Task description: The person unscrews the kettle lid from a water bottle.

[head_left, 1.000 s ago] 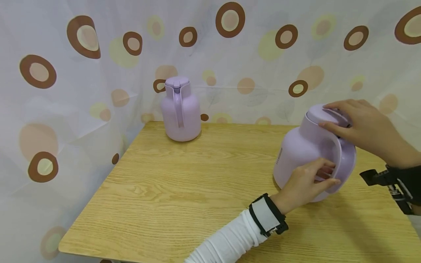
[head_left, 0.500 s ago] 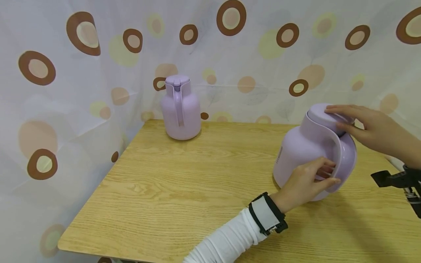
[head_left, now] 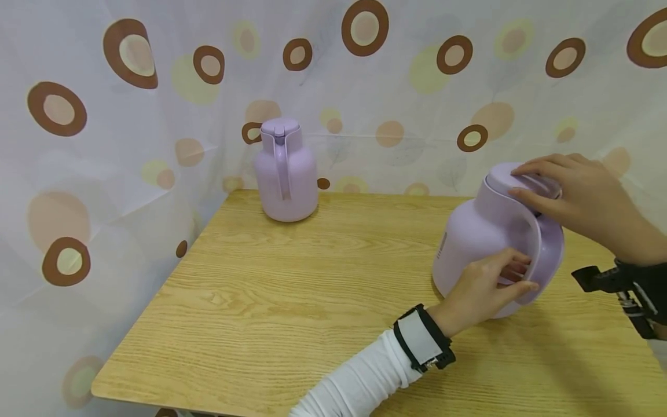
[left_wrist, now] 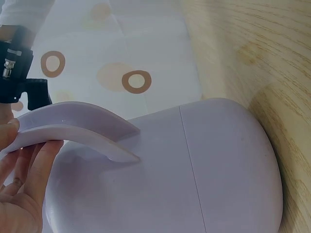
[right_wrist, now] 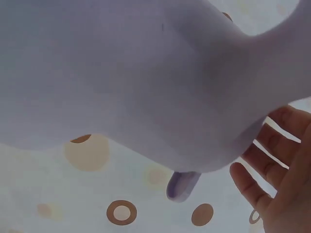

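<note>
A lilac thermos jug (head_left: 464,231) stands at the right of the wooden table, its handle toward me. My left hand (head_left: 482,286) holds the handle (head_left: 549,255), fingers inside the loop and thumb outside. In the left wrist view, my left fingers (left_wrist: 41,170) lie under the curved handle. Over the top of the jug, my right hand (head_left: 583,197) grips the lid (head_left: 501,176) between fingers and thumb. The right wrist view has the jug body (right_wrist: 121,82) filling much of the picture, with my right fingers (right_wrist: 277,145) at the right edge.
A second lilac thermos jug (head_left: 299,179) stands upright at the table's back left. Behind and to the left hangs a white curtain (head_left: 333,75) with brown and yellow circles. The wooden tabletop (head_left: 260,301) stretches left of my hands.
My right hand slid right across the lid with its thumb drawn back, then came back left and took the lid between fingers and thumb again. My left hand kept its place.
</note>
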